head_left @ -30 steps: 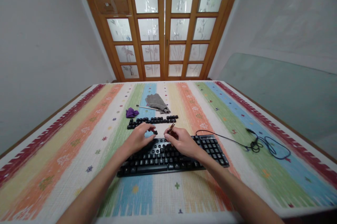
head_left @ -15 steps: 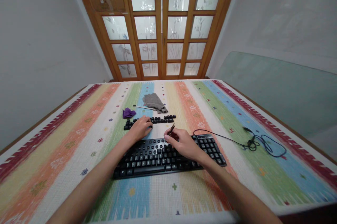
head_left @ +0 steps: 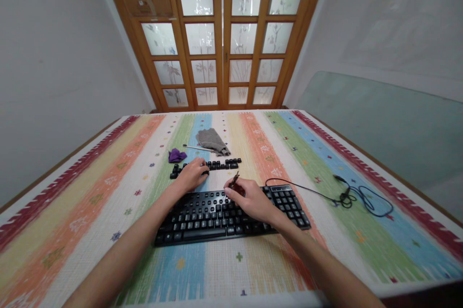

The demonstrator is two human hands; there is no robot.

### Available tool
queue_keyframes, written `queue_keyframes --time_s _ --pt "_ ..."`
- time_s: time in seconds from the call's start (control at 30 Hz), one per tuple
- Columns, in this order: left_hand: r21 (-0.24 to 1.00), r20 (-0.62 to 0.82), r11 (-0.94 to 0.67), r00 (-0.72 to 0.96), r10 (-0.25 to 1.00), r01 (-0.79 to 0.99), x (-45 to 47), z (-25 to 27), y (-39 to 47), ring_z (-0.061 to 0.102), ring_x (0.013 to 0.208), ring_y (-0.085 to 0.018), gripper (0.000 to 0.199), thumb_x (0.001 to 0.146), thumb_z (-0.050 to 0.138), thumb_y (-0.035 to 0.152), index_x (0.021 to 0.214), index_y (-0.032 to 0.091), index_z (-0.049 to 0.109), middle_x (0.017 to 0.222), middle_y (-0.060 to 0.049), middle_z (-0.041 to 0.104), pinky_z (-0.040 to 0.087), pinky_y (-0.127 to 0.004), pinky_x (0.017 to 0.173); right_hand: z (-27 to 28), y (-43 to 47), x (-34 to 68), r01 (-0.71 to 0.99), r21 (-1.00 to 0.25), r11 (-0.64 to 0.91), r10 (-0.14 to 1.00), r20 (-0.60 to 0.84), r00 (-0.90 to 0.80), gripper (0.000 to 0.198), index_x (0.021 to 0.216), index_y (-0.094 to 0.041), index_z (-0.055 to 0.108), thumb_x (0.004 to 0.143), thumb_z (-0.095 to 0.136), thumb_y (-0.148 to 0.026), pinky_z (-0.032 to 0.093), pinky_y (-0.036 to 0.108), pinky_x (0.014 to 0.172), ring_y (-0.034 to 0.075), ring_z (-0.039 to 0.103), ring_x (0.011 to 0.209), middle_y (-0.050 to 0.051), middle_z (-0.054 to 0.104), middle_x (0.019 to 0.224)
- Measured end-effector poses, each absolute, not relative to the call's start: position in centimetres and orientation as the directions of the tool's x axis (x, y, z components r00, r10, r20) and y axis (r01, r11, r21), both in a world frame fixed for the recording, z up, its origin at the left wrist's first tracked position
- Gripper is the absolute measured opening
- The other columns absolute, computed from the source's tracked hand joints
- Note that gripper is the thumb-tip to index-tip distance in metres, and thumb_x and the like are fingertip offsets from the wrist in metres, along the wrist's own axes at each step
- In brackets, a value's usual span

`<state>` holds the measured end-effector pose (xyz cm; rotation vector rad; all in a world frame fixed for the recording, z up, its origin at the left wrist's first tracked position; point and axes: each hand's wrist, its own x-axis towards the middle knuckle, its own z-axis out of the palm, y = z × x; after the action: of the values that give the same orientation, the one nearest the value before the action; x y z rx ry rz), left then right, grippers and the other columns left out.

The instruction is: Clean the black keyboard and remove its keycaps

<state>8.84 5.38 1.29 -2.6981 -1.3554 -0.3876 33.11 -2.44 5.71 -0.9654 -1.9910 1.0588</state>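
A black keyboard lies in front of me, with part of its upper rows bare of caps. Beyond it, loose black keycaps are lined up in rows. My left hand rests at these rows, its fingers bent down around a dark keycap; the fingers partly hide it. Over the keyboard's upper middle, my right hand pinches a slim dark tool that slants up from the fingers. A thin pale tip seems to point down at the keys; its exact kind is too small to make out.
Behind the keycaps lie a purple cloth, a thin stick with a dark end and a folded grey cloth. The keyboard's cable coils at the right on the striped tablecloth. Glazed wooden doors stand beyond the table.
Both hands have shifted only slightly. The right hand and its tool have moved a little to the left; the left hand stays at the keycap rows.
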Motion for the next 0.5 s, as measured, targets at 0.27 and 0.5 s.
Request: queue_keyframes --time_s 0.27,0.5 --pt "0.035 0.263 -0.594 0.566 0.781 0.803 8.85 1.48 5.54 0.055 0.094 -0.023 0.013 0.085 0.059 0.017 0.092 0.015 0.071 0.097 -0.009 0.059 0.048 -0.035 0.084 5.81 -2.66 33.04 0.297 -0.867 0.400 0.835 0.211 -0.509 0.019 0.086 -0.016 0.063 0.093 0.054 -0.031 0.037 0.025 0.063 0.012 0.050 0.064 -0.001 0.058 0.071" --pt "0.042 0.232 -0.617 0.593 0.771 0.786 8.92 1.67 5.57 0.055 0.093 -0.022 0.016 0.085 0.059 0.015 0.093 0.018 0.073 0.098 -0.008 0.059 0.047 -0.034 0.083 5.60 -2.71 33.09 0.298 -0.864 0.407 0.832 0.215 -0.512 0.019 0.087 -0.016 0.064 0.093 0.054 -0.032 0.037 0.025 0.062 0.012 0.051 0.064 -0.001 0.057 0.071"
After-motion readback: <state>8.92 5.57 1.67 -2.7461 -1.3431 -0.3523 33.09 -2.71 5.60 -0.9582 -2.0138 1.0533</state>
